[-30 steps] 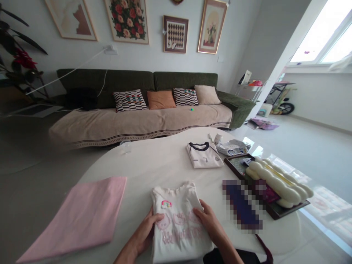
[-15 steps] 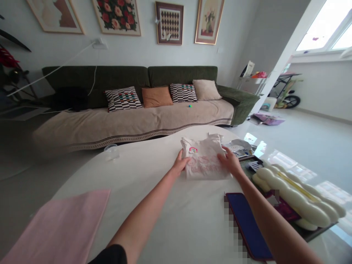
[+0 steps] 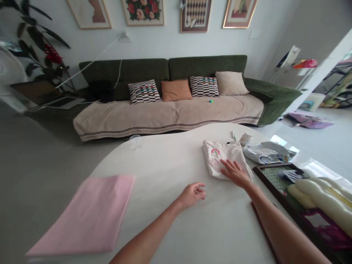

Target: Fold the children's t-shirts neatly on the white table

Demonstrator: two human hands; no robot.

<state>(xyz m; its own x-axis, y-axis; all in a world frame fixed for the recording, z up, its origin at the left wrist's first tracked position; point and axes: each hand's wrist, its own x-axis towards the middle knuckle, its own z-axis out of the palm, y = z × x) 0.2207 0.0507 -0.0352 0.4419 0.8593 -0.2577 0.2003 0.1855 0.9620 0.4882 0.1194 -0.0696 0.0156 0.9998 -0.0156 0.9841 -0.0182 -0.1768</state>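
A folded white T-shirt [image 3: 224,150] with a small rainbow patch and pink print lies on the white table. My right hand [image 3: 235,172] rests flat on its lower part, fingers spread, covering some of the print. Over the bare tabletop, left of and nearer than the shirt, my left hand [image 3: 192,194] hovers with loosely curled fingers and holds nothing. A folded pink cloth [image 3: 88,216] lies at the table's left side.
Right of the shirt are a silver plastic packet [image 3: 268,152] and a dark-rimmed tray [image 3: 271,187] with a cream puffy case [image 3: 321,196]. A clear cup [image 3: 134,141] stands at the far-left edge. Behind the table is a green sofa [image 3: 137,77].
My left hand has let go of the shirt and drawn back toward me. My right hand has moved from the shirt's right edge onto its front. The view has swung left.
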